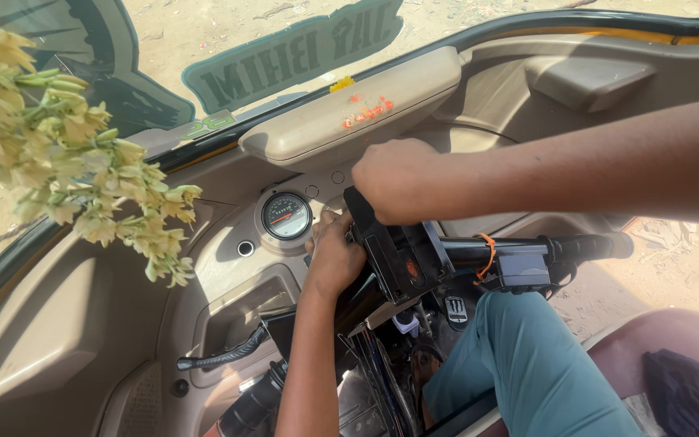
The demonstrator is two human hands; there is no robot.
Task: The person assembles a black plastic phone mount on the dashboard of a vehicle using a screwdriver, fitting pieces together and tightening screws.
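cab: beige dash (66, 340), round speedometer (286, 215), flower garland (66, 154) hanging up front
right hand (398, 180): fist clamped on the black handlebar housing (402, 255)
left hand (335, 255): fingers curled against the housing's left side

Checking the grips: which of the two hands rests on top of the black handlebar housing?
The right hand, closed over the black housing; the left hand sits lower, beside it.

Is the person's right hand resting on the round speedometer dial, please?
No, the right hand grips the top of the black handlebar housing, apart from the speedometer dial.
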